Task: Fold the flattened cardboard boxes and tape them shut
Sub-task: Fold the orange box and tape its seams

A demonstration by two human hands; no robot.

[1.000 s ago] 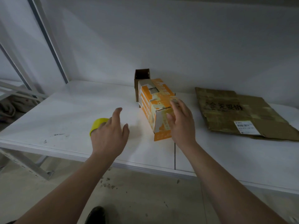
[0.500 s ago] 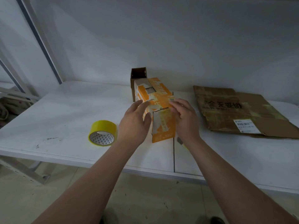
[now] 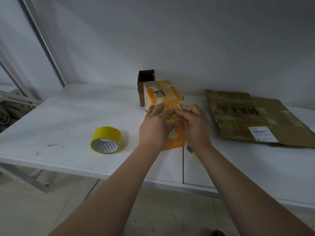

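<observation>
An orange and white cardboard box (image 3: 167,97) lies lengthwise on the white table (image 3: 68,120), its near end facing me. My left hand (image 3: 154,128) presses on the near end's left side, fingers over the top edge. My right hand (image 3: 196,126) covers the right side of that end, fingertips on the flap at the top corner. Both hands hide most of the near end flaps. A flattened brown cardboard box (image 3: 252,118) with a white shipping label lies on the table to the right. A roll of yellow tape (image 3: 105,142) rests left of my hands.
A small brown open box (image 3: 146,82) stands behind the orange box by the wall. A yellow-handled cutter (image 3: 192,151) lies on the table under my right wrist. A seam (image 3: 183,164) splits the tabletop. Metal frame bars (image 3: 42,41) rise at the left.
My left hand left the tape roll and moved right onto the box's near end. My right hand shifted to the end's top corner. The tape roll now lies uncovered.
</observation>
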